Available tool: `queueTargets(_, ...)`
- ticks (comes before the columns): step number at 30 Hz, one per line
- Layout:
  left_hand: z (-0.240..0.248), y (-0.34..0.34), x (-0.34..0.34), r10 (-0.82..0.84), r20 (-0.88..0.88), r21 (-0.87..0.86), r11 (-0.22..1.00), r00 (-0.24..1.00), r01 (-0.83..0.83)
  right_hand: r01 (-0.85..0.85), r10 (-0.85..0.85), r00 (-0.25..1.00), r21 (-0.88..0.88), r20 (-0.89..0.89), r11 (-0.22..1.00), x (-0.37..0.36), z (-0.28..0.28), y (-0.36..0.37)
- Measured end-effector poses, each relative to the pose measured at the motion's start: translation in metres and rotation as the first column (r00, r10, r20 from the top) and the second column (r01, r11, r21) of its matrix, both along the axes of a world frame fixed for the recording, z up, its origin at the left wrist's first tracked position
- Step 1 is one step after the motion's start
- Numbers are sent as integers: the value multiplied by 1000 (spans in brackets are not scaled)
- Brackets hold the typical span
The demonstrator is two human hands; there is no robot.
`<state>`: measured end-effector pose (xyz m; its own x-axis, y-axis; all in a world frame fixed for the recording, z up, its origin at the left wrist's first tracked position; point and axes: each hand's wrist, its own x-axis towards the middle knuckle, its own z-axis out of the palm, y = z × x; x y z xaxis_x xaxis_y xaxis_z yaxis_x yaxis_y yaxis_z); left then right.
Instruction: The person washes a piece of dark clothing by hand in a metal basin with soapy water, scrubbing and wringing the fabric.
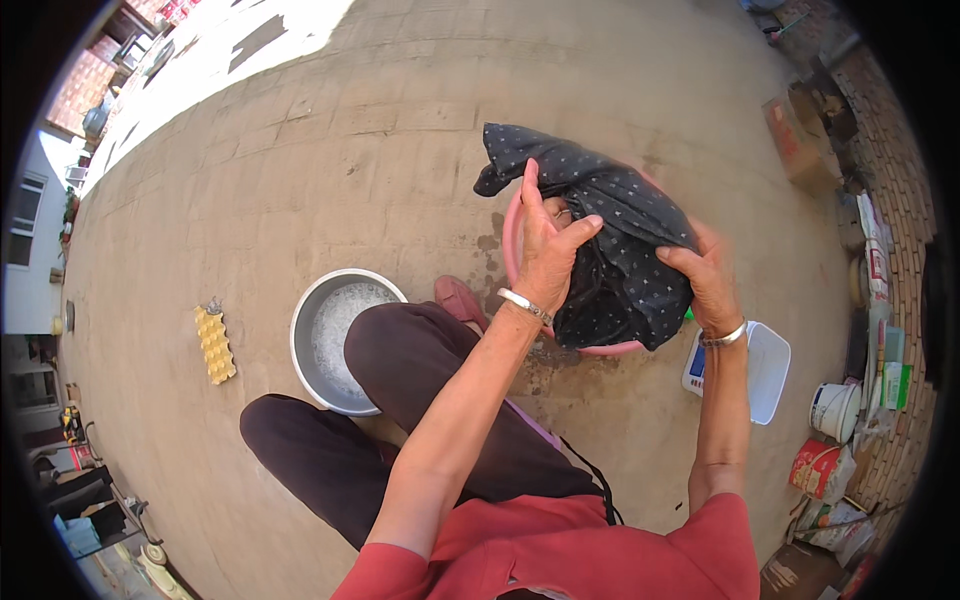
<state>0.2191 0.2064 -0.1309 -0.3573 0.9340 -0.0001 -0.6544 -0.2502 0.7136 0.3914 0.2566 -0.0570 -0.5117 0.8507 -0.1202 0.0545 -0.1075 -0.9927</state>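
Observation:
A dark, dotted wet garment (615, 240) is held up over a pink basin (512, 240), of which only the rim shows around the cloth. My left hand (548, 245) grips the garment's left side with the thumb on top, a bangle on the wrist. My right hand (708, 280) clutches the garment's right side, also with a bangle on the wrist. One end of the cloth sticks up and to the left above my left hand.
A metal basin (330, 335) with foamy water stands on the concrete by my knee (400, 350). A yellow egg tray (214, 344) lies to its left. At the right are a white tub (765, 370), buckets (832, 410), boxes and a brick wall (880, 150).

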Motion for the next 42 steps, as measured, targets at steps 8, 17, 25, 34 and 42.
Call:
queueTargets(8, 28, 18, -12, -84, -153, -87, 994, 985, 71, -162, 12, 961, 527, 277, 834, -33, 38, 68)
queueTargets(17, 146, -48, -135, 301, -438, 298, 937, 847, -179, -107, 238, 958, 573, -158, 812, -120, 126, 60)
queueTargets(25, 135, -157, -223, 426, -436, 43, 890, 792, -455, -363, 526, 850, 698, -23, 617, -241, 135, -89)
queueTargets(34, -47, -272, -277, 588, -168, -314, 729, 791, -608, -597, 479, 802, 515, 357, 615, -347, -56, -153)
queueTargets(42, -206, -323, -278, 447, -302, -621, 578, 842, -529, -736, 556, 651, 252, 517, 628, -382, -234, -199)
